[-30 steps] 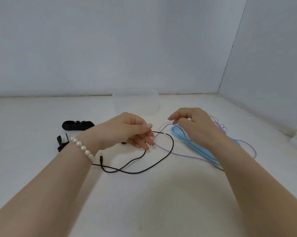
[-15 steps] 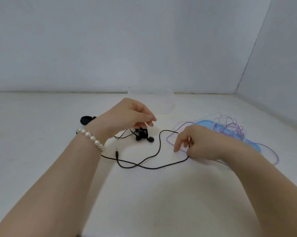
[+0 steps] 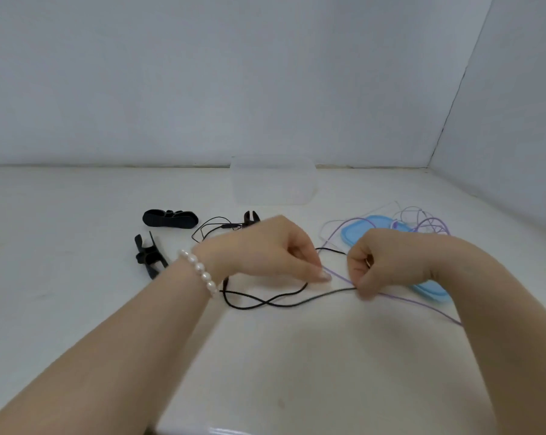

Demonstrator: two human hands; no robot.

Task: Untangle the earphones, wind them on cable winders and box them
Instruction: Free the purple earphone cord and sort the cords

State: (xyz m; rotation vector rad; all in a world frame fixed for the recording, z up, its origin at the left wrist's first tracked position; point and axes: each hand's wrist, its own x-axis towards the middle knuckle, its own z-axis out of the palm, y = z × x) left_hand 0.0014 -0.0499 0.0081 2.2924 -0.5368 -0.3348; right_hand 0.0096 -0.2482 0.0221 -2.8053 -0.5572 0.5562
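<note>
Head view shows the white table [image 3: 77, 309] with the job barely begun: the clear box [image 3: 273, 183] stands bare at the back by the wall, its blue lid [image 3: 359, 233] lying off to the right under a loose heap of purple earphones [image 3: 422, 221], and two black cable winders [image 3: 170, 218] [image 3: 147, 255] lie unused on the left. To my eye nothing is wound or boxed yet, and the black earphones [image 3: 281, 304] and the purple cord cross each other between the hands, so the untangling is what is in hand. Left hand [image 3: 265, 249] has its fingers curled down, fingertips on or at the purple cord; whether its grip pinches it, I cannot tell. Right hand [image 3: 387, 262] makes a narrow, closed grip, pinching the black cord just where the purple one passes.
</note>
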